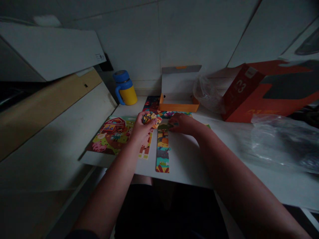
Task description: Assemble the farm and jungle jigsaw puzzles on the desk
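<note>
Left hand (142,124) curls around picture pieces (152,119), not yet laid; right hand (183,123), fingers half bent, at far end of illustrated strip (163,152) — any hold, cannot tell. Strip, central on table (185,162), seems part-built; farm picture (109,135), left — apparently whole.

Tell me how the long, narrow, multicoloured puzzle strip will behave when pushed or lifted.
The multicoloured puzzle strip lies flat on the white table, so it will probably slide rather than roll or tip. It looks thin, so likely light. A small tab juts from its right edge, suggesting it interlocks and may separate if lifted by one end.
</note>
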A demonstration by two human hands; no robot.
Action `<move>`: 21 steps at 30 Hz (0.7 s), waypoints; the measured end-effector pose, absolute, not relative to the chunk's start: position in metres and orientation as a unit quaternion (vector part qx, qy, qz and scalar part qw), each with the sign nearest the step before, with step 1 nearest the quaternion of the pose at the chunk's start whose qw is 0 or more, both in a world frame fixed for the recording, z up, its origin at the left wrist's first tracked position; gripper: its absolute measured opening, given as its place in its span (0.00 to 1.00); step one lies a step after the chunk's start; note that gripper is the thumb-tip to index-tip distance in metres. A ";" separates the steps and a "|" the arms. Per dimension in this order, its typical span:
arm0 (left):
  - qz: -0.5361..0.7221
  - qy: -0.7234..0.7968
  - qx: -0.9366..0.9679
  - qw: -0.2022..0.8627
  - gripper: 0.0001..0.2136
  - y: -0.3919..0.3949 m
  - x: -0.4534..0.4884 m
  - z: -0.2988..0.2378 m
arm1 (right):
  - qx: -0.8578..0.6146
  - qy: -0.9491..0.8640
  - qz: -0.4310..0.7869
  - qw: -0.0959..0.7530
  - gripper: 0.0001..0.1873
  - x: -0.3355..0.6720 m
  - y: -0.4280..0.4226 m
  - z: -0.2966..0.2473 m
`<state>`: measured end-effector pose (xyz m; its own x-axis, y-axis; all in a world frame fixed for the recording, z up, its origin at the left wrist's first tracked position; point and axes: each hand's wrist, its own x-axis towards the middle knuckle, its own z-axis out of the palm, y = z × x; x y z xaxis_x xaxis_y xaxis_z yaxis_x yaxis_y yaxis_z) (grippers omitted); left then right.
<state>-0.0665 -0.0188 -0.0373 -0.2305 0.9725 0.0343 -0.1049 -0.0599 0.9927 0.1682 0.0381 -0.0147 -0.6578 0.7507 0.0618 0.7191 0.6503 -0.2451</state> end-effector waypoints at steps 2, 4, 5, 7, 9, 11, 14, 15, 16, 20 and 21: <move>0.590 0.515 0.425 0.454 0.33 -0.019 -0.067 -0.037 | -0.400 -0.907 0.108 0.082 0.19 0.168 0.038 -0.015; 0.587 0.518 0.424 0.456 0.34 -0.020 -0.067 -0.036 | -0.388 -0.910 0.116 0.085 0.19 0.169 0.039 -0.016; 0.586 0.520 0.422 0.457 0.34 -0.020 -0.066 -0.036 | -0.384 -0.912 0.119 0.086 0.19 0.169 0.039 -0.016; 0.587 0.520 0.419 0.457 0.35 -0.020 -0.066 -0.035 | -0.380 -0.912 0.124 0.088 0.19 0.168 0.039 -0.017; 0.589 0.520 0.418 0.457 0.35 -0.020 -0.065 -0.035 | -0.383 -0.910 0.127 0.091 0.19 0.168 0.039 -0.017; 0.591 0.516 0.420 0.456 0.35 -0.019 -0.066 -0.037 | -0.390 -0.907 0.129 0.095 0.18 0.168 0.038 -0.017; 0.597 0.508 0.424 0.453 0.34 -0.017 -0.068 -0.040 | -0.390 -0.905 0.139 0.096 0.18 0.170 0.039 -0.016; 0.599 0.507 0.425 0.452 0.33 -0.017 -0.068 -0.041 | -0.388 -0.905 0.144 0.094 0.18 0.170 0.039 -0.016; 0.599 0.506 0.425 0.452 0.33 -0.017 -0.068 -0.041 | -0.387 -0.906 0.148 0.091 0.18 0.171 0.039 -0.016; 0.602 0.502 0.419 0.459 0.33 -0.017 -0.067 -0.040 | -0.378 -0.910 0.148 0.089 0.16 0.173 0.040 -0.016; 0.601 0.502 0.419 0.459 0.33 -0.018 -0.067 -0.040 | -0.374 -0.911 0.148 0.092 0.15 0.173 0.040 -0.016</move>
